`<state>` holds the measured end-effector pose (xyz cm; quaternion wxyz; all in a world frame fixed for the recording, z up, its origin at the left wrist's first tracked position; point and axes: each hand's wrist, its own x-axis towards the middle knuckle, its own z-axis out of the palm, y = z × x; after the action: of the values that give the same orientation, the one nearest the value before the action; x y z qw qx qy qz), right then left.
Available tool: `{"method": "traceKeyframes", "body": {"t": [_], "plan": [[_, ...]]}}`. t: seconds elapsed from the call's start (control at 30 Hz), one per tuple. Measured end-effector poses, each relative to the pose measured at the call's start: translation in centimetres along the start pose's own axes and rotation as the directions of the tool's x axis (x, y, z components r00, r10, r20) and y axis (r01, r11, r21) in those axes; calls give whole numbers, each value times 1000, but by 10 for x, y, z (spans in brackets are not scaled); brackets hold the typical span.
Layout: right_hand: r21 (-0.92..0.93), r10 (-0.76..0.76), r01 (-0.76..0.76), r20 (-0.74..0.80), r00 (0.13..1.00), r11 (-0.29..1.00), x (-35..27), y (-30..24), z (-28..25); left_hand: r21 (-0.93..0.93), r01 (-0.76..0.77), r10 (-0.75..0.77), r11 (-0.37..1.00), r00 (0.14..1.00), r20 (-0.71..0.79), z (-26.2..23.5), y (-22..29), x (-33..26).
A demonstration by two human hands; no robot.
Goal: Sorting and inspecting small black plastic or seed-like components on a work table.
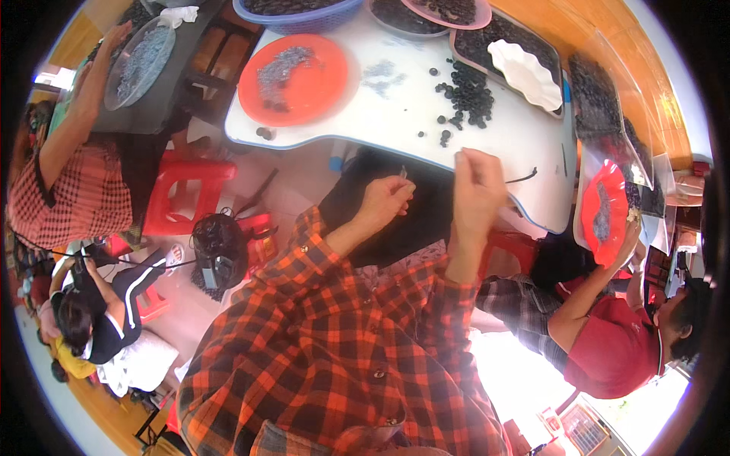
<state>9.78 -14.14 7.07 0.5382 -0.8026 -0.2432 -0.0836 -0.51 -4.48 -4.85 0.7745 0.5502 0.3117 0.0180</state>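
Observation:
My left hand [386, 201] is closed in a pinch above my lap, just off the table's near edge. A small greyish piece [403, 173] sticks up from its fingertips, too small to name. Over the table edge is my right hand [480, 181], slightly blurred, thumb and fingers pressed together. What they hold, if anything, is hidden. Beyond it on the white table [380, 114] lies a loose pile of small black round parts [471, 95]. An orange plate [327, 83] to the left carries a heap of tiny grey pieces [283, 72].
A blue basket [300, 21] and a dark tray with a white scalloped dish [525, 74] stand at the back. A red stool [186, 194] is at left. People work on both sides; the one at right touches a red scalloped dish [614, 216].

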Motion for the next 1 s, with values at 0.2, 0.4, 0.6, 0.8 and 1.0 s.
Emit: {"method": "traceKeyframes", "body": {"t": [0.2,0.4,0.6,0.8,1.0], "plan": [[-226,-105,104,9,994,969,3,47,27,7,3,-2,1000,1000,-16,-4,5,0],[-375,15,0,35,999,927,9,49,40,-3,4,-4,1000,1000,-8,-8,2,1],[-444,41,-25,27,999,896,15,48,49,-27,10,-10,1000,1000,-3,-10,-4,6],[-457,23,-7,28,999,890,17,51,55,-26,19,-19,999,1000,3,-11,-2,7],[-452,-48,58,34,998,890,18,56,56,-22,2,-2,1000,1000,-4,-11,-2,6]]}}
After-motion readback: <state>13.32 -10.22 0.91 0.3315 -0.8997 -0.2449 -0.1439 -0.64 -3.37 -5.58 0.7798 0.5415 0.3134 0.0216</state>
